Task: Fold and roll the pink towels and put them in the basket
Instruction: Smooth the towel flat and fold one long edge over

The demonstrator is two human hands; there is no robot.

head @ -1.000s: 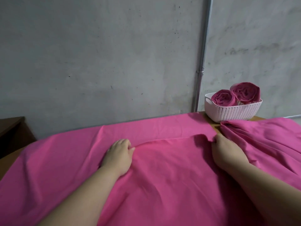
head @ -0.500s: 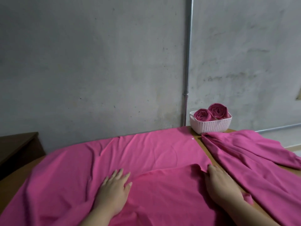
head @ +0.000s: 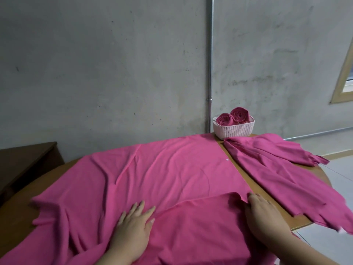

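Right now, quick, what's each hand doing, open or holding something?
Left hand: open, flat on the spread pink towel.
Right hand: open, fingers straight, resting at that towel's folded-over edge.

Big pink cloth towel (head: 172, 178) spread on brown wooden table (head: 267, 197), 2nd crumpled pink towel (head: 277, 169) to its rt, white woven plastic basket (head: 234, 131) behind both w/ two rolled pink towels (head: 226, 119) inside.

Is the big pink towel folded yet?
Partly: the big pink towel lies spread, near flap doubled over it, left hand and right hand pressing flat.
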